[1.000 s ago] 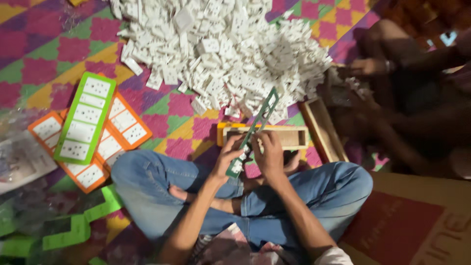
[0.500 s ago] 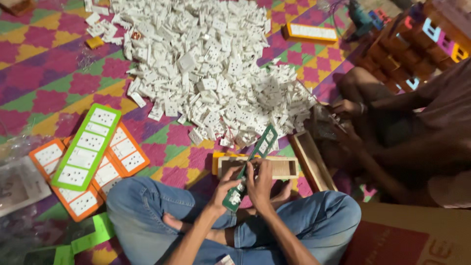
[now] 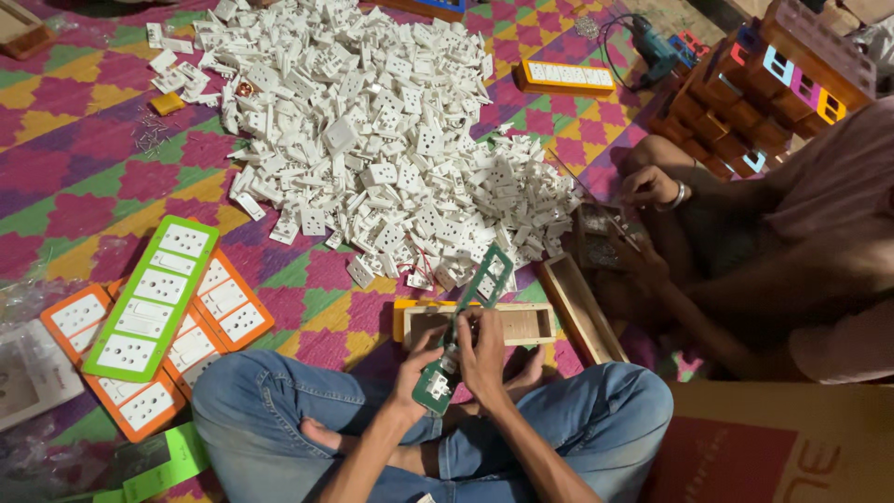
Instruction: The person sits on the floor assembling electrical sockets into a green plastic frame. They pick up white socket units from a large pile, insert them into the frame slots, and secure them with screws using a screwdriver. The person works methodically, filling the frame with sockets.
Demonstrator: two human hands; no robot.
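Note:
I sit cross-legged on a patterned mat, holding a long dark green switch-board frame (image 3: 468, 315) tilted upward over my lap. My left hand (image 3: 416, 365) grips its lower end, where a white socket piece sits in the frame. My right hand (image 3: 484, 352) clasps the frame from the right side, fingers pressing on its middle. Just beyond my hands lies a wooden box with a yellow edge (image 3: 521, 321). A big heap of white switch and socket parts (image 3: 372, 140) covers the mat farther out.
Assembled green (image 3: 154, 296) and orange boards (image 3: 219, 312) lie at my left. A second wooden box (image 3: 579, 307) lies to the right. Another person sits at right, a hand (image 3: 649, 186) over a small box. Stacked boxes (image 3: 764, 84), a drill (image 3: 652, 51) and cardboard (image 3: 782, 447) are nearby.
The view has tilted upward, showing more of the heap and the far mat. Both hands stay on the green frame, with only slight shifts of the fingers.

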